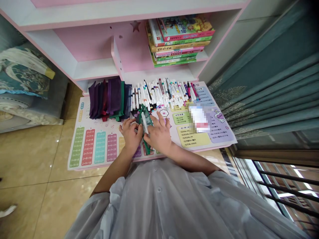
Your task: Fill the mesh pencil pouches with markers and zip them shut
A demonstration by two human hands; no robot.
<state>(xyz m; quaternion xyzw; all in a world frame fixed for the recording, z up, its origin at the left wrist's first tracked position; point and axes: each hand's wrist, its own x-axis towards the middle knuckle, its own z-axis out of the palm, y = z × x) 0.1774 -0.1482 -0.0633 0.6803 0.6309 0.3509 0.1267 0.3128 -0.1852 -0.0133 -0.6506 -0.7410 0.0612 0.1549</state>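
Sums in print: multiplication facts run down a desk mat [88,142] near its left edge — 2×2=4 to 2×9=18 on a red column [88,142], 4×4=16 to 4×9=36 on a pink column [112,147]. Small Chinese-and-number lines fill a yellow panel [193,136] near the right edge, mostly too small to read — a pale label [198,119] is pixelated.

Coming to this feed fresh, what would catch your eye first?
The left hand and right hand meet at the centre over a green pouch and a white marker. Behind them, a long row of markers lies beside dark fabric pouches, all on a printed times-table mat.
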